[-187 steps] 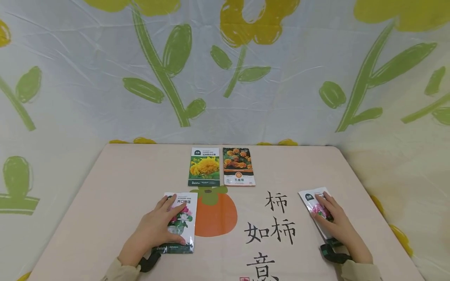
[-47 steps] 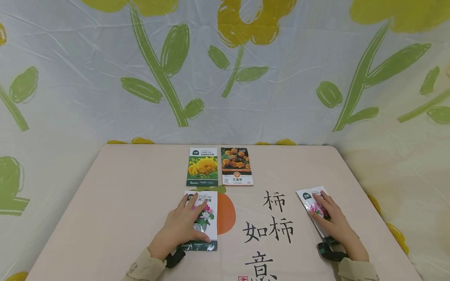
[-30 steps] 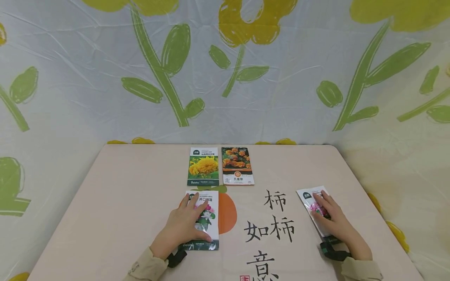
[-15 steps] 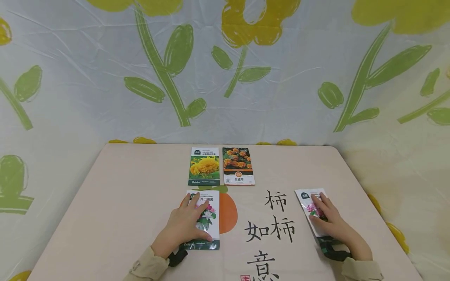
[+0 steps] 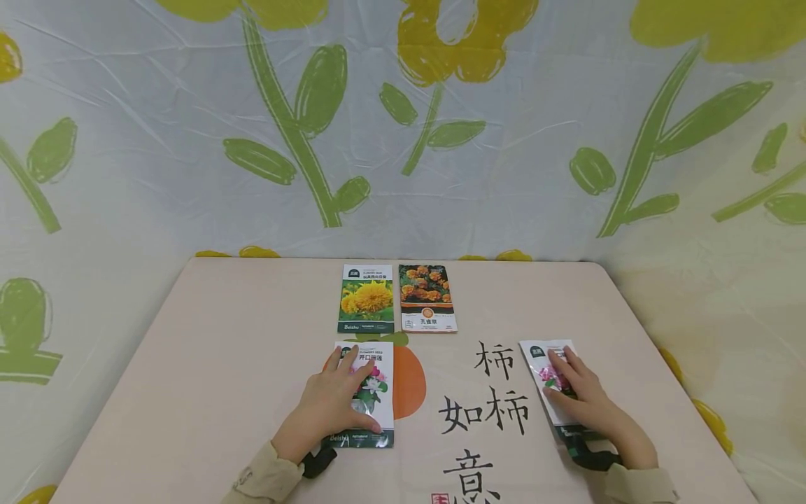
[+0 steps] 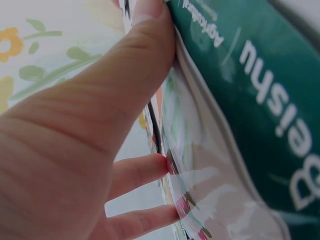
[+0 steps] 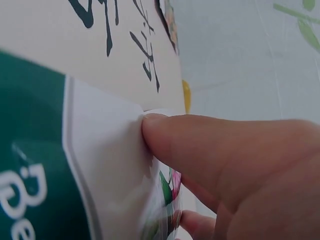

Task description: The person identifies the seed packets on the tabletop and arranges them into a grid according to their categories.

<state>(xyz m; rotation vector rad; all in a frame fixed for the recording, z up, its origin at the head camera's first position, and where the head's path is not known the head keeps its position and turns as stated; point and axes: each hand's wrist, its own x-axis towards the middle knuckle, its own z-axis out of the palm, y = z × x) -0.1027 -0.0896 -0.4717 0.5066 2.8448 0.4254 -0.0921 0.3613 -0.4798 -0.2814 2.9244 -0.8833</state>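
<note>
A white and green flower seed packet [image 5: 378, 392] with a pink and white bloom lies flat over the printed persimmon. My left hand [image 5: 324, 400] rests on it, fingers spread and thumb near its lower right corner. In the left wrist view the thumb and fingertips touch the face of this packet [image 6: 260, 90]. To the right, a similar seed packet [image 5: 538, 358] lies slightly tilted under my right hand [image 5: 585, 399], whose thumb presses its left part. Fingers and palm cover much of its right side. The right wrist view shows the thumb on this packet's [image 7: 112, 135] white area.
A yellow-flower seed packet [image 5: 366, 301] and an orange-flower one [image 5: 428, 299] lie side by side at the back middle. Black characters are printed on the pink table cover [image 5: 239, 336], between the two hands' packets. A flower-patterned curtain [image 5: 504, 175] hangs behind.
My right hand has slid its packet a little to the left over the last half second. Since the oldest frame, the left hand's packet has shifted right, below the yellow-flower packet, and then stayed there.
</note>
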